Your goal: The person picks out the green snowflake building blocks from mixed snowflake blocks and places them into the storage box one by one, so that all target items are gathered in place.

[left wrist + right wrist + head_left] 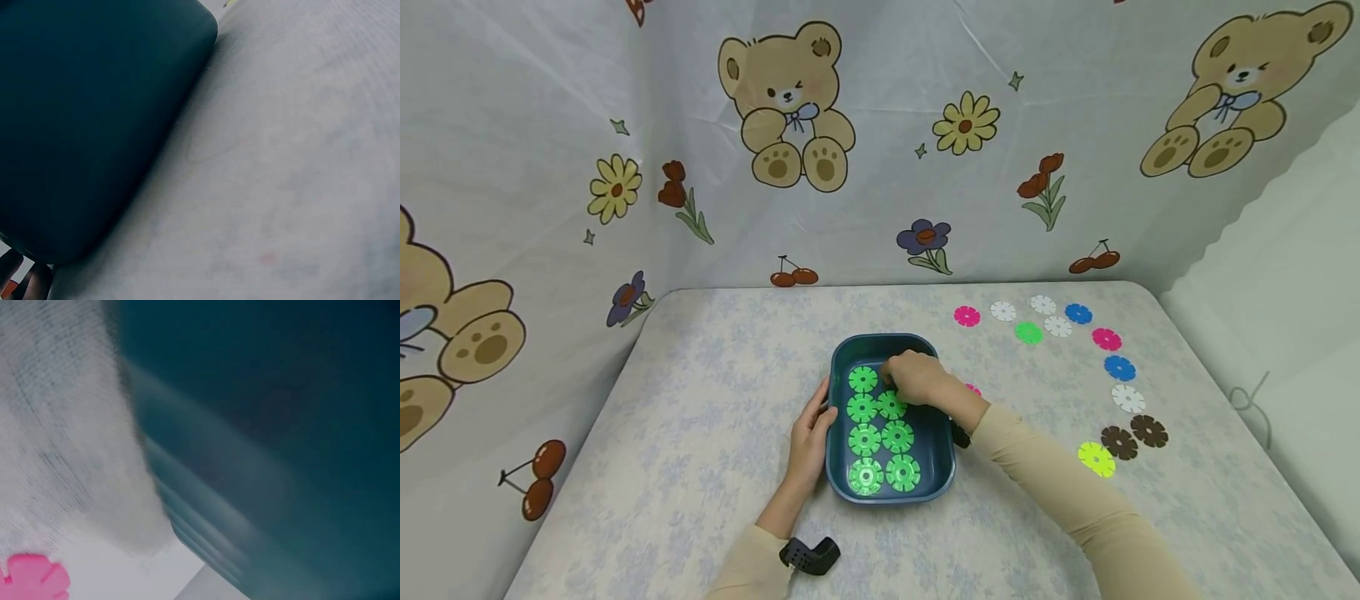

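A dark blue rectangular tray (931, 479) sits on the table with several green notched plastic discs (865, 439) lying flat in two columns inside it. Along its left side, my left hand (807, 442) holds the tray, thumb at the rim and fingers against the outer wall. My right hand (916, 377) reaches over the right rim into the far part of the tray, knuckles up and fingers bent downward beside the upper green discs. Its fingertips are hidden, and I cannot tell whether they pinch a disc. Both wrist views are mostly filled by the tray's outer wall (87, 119).
Right of the tray, loose notched discs lie in an arc: a pink disc (967, 316), a green disc (1028, 332), a blue disc (1120, 367), a yellow disc (1097, 459) and brown discs (1119, 442). Another pink disc (34, 577) lies near the right forearm. A bear-print curtain (880, 167) hangs behind.
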{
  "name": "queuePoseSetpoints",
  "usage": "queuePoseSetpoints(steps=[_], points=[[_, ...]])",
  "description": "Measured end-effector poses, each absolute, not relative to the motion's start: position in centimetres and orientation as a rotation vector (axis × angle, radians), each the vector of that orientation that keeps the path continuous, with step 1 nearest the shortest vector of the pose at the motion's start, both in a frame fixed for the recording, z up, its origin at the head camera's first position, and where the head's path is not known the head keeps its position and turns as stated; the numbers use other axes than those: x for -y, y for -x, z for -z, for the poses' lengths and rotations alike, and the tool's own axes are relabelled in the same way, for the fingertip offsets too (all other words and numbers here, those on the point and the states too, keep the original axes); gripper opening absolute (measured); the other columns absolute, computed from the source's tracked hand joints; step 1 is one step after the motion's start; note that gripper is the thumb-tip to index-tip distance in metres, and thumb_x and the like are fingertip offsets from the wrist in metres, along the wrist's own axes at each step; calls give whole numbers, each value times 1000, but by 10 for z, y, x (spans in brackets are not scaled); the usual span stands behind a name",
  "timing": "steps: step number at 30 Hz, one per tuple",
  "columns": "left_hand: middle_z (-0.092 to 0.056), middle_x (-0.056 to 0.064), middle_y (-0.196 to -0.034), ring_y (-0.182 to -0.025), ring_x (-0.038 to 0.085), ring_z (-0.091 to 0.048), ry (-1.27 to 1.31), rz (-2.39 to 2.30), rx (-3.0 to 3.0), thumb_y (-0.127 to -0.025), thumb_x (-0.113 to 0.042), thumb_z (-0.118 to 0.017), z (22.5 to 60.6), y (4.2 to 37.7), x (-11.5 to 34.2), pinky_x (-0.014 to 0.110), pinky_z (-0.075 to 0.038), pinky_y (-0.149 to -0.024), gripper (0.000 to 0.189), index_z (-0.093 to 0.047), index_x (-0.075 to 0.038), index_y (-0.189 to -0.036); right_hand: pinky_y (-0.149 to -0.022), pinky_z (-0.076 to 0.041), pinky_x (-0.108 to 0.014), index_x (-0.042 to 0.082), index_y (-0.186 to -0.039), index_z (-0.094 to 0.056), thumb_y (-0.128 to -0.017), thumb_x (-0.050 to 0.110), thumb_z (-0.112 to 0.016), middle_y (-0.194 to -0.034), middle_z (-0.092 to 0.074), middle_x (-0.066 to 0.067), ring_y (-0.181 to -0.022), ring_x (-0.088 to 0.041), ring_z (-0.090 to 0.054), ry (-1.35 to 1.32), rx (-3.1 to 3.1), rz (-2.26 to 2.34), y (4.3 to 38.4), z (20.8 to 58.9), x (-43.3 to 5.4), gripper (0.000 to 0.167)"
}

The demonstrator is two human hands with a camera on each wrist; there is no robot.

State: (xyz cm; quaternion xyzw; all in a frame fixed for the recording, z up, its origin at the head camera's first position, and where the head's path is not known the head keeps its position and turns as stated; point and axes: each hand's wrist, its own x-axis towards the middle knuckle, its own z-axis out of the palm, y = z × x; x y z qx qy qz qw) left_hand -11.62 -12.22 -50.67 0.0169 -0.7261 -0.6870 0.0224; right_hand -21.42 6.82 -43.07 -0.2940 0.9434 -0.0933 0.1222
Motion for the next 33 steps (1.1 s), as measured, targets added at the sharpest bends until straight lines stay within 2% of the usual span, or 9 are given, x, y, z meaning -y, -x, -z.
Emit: queuePoseSetpoints(steps=[5,12,16,19,24,30,33], points=[[-38,1,-156,-133,27,-45,-84,2111,2260,-103,-19,-46,506,116,123,15,-40,-95,49,-38,-24,-152,-64,-53,-34,9,-92,-73,-83,5,-75,-82,-65,-4,-70,-18,-57,846,-2766,283,214,425,-70,9],[-38,0,-156,-133,26,-46,-95,2135,2248,-103,-18,-47,507,116,123,14,-40,-94,49,-39,-23,-151,-64,-53,-34,11,-94,-73,-84,10,-75,-85,-66,-3,-72,-17,-58,861,-2743,269,215,425,-73,11],[-38,0,-156,-133,26,-46,-88,2147,2241,-103,-18,-47,507,115,121,13,-40,-94,49,-39,-23,-151,-63,-52,-30,5,-103,-71,-84,8,-75,-80,-65,-5,-68,-16,-58,827,-2688,552,222,415,-87,19],[-38,1,-156,-133,26,-46,-78,2137,2245,-103,-18,-47,506,115,120,14,-40,-94,49,-39,-23,-151,-62,-52,-29,-1,-108,-68,-86,6,-72,-80,-67,-9,-66,-20,-62,765,-2617,828,231,402,-109,23],[-38,1,-156,-133,27,-45,-66,2135,2245,-103,-17,-47,505,116,120,13,-39,-94,50,-38,-21,-152,-63,-54,-31,0,-115,-65,-91,11,-68,-94,-69,-15,-78,-26,-68,527,-2644,1067,252,391,-167,27],[-39,1,-156,-133,27,-46,-76,2129,2246,-103,-16,-46,506,116,121,14,-40,-94,50,-39,-22,-151,-82,-56,-44,-1,-132,-55,-97,23,-60,-118,-61,-25,-101,-38,-64,71,-2734,1155,274,402,-242,42],[-39,2,-156,-133,28,-46,-82,2125,2253,-103,-17,-46,506,117,121,14,-40,-94,50,-39,-22,-152,-85,-55,-44,-3,-137,-50,-98,26,-59,-126,-57,-30,-106,-40,-63,-107,-2761,1122,278,413,-270,50]])
